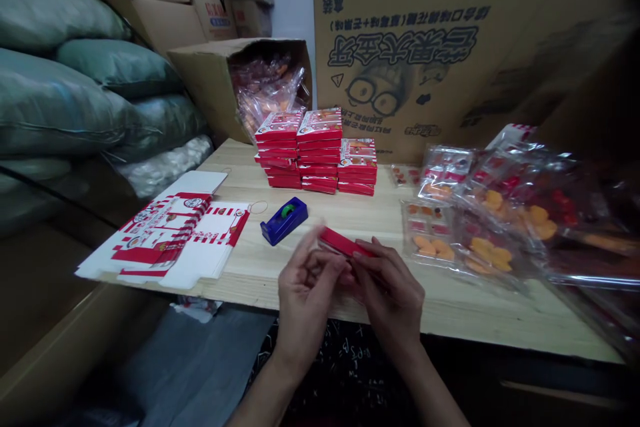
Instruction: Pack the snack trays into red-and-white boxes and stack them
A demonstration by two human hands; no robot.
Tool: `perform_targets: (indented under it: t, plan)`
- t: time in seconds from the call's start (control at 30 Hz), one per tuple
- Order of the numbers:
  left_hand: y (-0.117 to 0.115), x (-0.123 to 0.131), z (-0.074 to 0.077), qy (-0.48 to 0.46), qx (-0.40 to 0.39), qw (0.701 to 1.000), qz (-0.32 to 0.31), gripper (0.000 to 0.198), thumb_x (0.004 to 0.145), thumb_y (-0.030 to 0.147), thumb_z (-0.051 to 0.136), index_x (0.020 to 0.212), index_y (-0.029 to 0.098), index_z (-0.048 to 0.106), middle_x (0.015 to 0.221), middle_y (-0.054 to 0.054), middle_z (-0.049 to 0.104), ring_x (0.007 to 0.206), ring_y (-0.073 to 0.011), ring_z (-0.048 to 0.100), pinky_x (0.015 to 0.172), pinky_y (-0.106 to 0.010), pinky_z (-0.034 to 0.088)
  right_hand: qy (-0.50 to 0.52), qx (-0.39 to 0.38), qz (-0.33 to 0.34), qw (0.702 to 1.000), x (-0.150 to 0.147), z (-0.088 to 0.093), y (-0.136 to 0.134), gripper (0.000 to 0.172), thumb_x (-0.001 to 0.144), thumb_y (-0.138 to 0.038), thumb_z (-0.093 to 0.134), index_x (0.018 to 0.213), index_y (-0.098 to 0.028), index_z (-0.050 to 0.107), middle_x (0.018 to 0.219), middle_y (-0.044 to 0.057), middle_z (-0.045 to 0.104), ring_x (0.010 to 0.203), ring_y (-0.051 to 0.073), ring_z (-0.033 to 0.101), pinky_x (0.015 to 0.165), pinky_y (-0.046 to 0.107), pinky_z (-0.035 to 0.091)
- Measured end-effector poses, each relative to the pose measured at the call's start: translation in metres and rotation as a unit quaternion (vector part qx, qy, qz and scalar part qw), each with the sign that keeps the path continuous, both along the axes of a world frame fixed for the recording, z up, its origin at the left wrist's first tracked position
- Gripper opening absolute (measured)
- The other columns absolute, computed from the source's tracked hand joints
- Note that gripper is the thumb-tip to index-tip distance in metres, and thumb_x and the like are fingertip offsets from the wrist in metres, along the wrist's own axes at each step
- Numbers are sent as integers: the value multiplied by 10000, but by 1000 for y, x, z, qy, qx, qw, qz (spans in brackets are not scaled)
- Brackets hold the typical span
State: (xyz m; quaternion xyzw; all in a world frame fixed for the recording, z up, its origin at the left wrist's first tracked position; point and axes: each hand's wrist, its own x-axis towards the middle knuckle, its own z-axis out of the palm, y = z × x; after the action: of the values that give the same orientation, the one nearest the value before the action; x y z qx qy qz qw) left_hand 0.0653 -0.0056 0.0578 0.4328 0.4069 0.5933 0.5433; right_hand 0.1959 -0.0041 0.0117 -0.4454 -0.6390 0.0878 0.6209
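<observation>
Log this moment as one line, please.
left hand: holds red box | right hand: holds red box | nearby: blue tape dispenser, stacked red boxes, flat box blanks, snack packs

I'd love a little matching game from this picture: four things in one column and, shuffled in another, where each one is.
Things:
1. blue tape dispenser
2. flat cartons
3. single red box
4. clear snack packets

Places:
A. right part of the table
B. held between the left hand and the right hand
C. left end of the table
D. middle of the table, just beyond the hands

Pairs: 1-D, 2-C, 3-B, 4-A.
</observation>
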Motion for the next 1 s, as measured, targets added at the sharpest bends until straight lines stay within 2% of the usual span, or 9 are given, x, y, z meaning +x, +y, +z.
perform_targets:
  t: [0.07,0.13,0.27,0.43,0.53,0.67,0.73,0.87,1.0]
  plan:
    - [6,7,-4,-32,-22,999,-3,736,885,269,777,1535,252,431,797,11,753,679,-122,709,714,-245,605,-10,10,4,1000,2,-2,0,308,949,-46,623,1146,-265,711,1181,49,735,1122,216,714,1166,583,474]
    - [14,11,-8,-45,-35,998,3,932,867,273,799,1615,243,245,754,24,744,639,-121,698,687,-239,599,-17,10,-5,1000,4,-3,1,366,949,-58,629,1240,-278,665,1155,41,744,1082,212,728,1194,608,433]
    - [23,12,-13,-40,-55,998,-2,955,849,290,815,1602,201,234,739,6,751,609,-138,708,676,-263,600,-62,-9,-1,998,12,-1,3,534,965,-64,605,1418,-343,559,1199,21,737,1068,206,730,1267,661,263]
    - [28,7,-15,-23,-49,998,-32,912,860,315,803,1584,203,259,765,-17,765,676,-172,744,747,-318,613,-153,-28,29,987,24,7,4,547,980,-61,559,1405,-401,604,1291,29,685,1165,239,689,1278,713,57]
    - [39,-4,-22,69,-45,995,-54,788,856,374,798,1514,186,408,605,48,678,516,-137,647,559,-234,540,-145,-31,38,988,26,11,6,510,993,-84,568,1387,-405,612,1233,36,692,1139,236,694,1262,737,83]
    - [57,-27,-31,252,43,964,-75,349,856,376,789,1138,188,703,470,106,490,412,-75,444,443,-175,349,-121,-39,70,989,26,16,7,455,1002,-90,567,1327,-398,648,1196,27,695,1127,226,696,1250,747,118]
    - [60,-38,-32,288,79,949,-97,250,869,361,777,1040,192,709,506,92,525,450,-81,483,474,-183,380,-126,-49,79,988,28,22,3,438,997,-84,568,1303,-383,661,1177,22,694,1101,222,701,1249,747,123]
    - [46,-50,-34,318,100,929,-162,233,941,322,694,1144,214,659,610,62,636,524,-111,610,524,-197,475,-193,-88,65,975,30,32,-17,485,1001,-91,555,1420,-332,583,1094,38,683,1000,212,704,1245,726,205]
    - [26,-53,-55,371,190,896,-156,279,967,220,632,1242,262,628,919,-6,777,760,-147,745,647,-216,576,-283,-83,14,955,29,18,-39,528,986,-19,480,1459,-242,555,1137,105,683,1081,247,688,1198,675,369]
